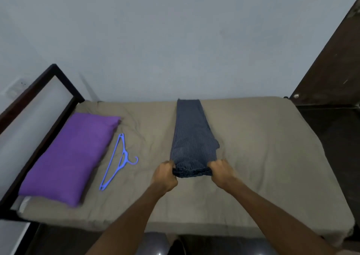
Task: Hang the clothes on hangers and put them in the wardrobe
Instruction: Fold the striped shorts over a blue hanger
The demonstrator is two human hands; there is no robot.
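A dark blue pin-striped garment (191, 135), folded lengthwise into a long strip, lies across the middle of the bed (263, 147), reaching to the far edge. My left hand (165, 173) grips the left corner of its near end and my right hand (221, 170) grips the right corner. Both hands have fingers curled round the bunched waistband. A blue plastic hanger (118, 163) lies flat on the bed to the left, about a hand's width from my left hand, with its hook pointing right.
A purple pillow (72, 157) rests at the left end of the bed, against a dark bed frame (39, 102). A grey wall stands behind. A dark wooden panel (335, 63) rises at the right.
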